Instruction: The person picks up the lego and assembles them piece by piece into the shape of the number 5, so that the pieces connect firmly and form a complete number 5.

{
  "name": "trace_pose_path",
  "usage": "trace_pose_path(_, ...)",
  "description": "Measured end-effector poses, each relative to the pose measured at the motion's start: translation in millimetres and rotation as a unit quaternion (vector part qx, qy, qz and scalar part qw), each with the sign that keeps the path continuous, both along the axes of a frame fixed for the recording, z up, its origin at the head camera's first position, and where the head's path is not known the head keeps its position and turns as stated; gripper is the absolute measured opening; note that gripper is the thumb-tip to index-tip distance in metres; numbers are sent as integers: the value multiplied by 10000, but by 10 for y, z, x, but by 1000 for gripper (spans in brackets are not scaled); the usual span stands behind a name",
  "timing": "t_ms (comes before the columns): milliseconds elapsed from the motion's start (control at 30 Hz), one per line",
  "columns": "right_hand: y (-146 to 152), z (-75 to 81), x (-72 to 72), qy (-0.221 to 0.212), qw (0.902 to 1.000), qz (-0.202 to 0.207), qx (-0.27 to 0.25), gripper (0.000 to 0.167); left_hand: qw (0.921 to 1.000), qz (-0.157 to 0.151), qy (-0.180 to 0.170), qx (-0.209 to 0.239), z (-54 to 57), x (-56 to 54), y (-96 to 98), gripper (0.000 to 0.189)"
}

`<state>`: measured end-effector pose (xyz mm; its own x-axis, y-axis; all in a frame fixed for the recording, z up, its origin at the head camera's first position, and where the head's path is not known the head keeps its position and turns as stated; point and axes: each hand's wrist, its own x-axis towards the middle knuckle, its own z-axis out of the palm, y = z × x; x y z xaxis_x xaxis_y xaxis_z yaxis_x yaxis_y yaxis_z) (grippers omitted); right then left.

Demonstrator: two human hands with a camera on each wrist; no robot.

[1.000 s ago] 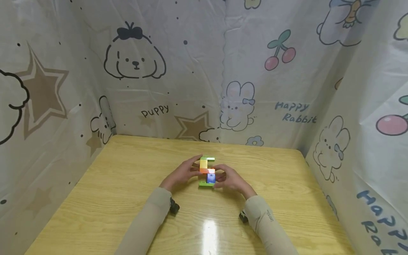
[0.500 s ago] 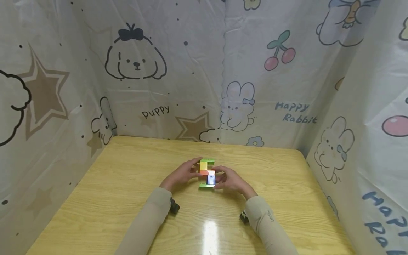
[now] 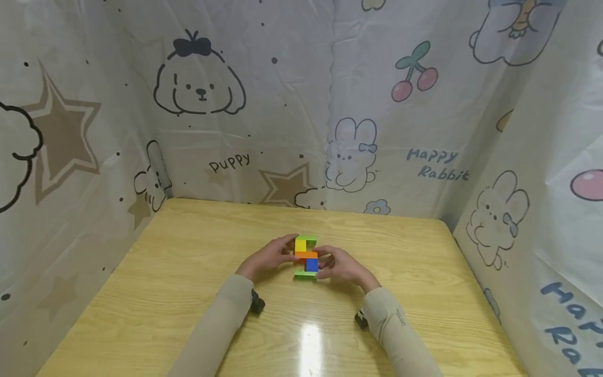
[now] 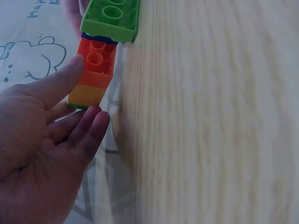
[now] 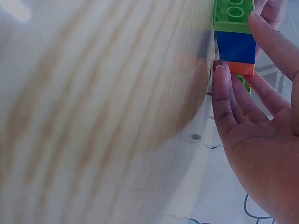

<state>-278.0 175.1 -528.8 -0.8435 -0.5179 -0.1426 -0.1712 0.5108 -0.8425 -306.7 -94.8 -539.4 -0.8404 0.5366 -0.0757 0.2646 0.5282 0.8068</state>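
Note:
A stepped stack of toy building bricks lies between both hands in the head view. From far to near it has a far green brick [image 3: 309, 239], a yellow brick [image 3: 300, 245], an orange brick [image 3: 307, 255], a blue brick [image 3: 312, 265] and a near green brick [image 3: 305, 275]. My left hand [image 3: 268, 256] holds its left side, thumb against the orange brick [image 4: 96, 65] in the left wrist view. On the right, my right hand [image 3: 343, 266] holds the near end, its thumb at the green brick's edge [image 5: 231, 14]. Whether the stack touches the table cannot be told.
The wooden table [image 3: 188, 293] spreads around both hands. Behind it and at both sides hangs a patterned curtain [image 3: 282, 94]. Each wrist carries a small black camera, the left camera [image 3: 257, 302] and the right camera [image 3: 361, 319].
The stack's far end has come slightly nearer since one second ago. Bright glare on the bricks has faded, so their colours show evenly. Both hands keep nearly the same position.

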Motion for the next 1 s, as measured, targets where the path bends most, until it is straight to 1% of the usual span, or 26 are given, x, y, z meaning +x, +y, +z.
trace_pose_path(167,13,3,-1,-22,10000,17,74,70,10000,-6,-62,16,-14,-2,9,72)
trace_pose_path(333,12,20,-13,-1,9999,41,105,70,9998,6,-156,80,-4,-7,16,71)
trace_pose_path(633,-2,-8,-21,-47,9999,12,120,68,9997,-5,-220,106,-18,0,2,70)
trace_pose_path(867,0,-15,-22,-172,9998,-13,99,69,9998,-91,-170,41,-35,-3,-4,70)
trace_pose_path(1000,0,-28,-31,-176,9998,-65,113,69,9998,-127,-147,-6,-22,-11,3,70)
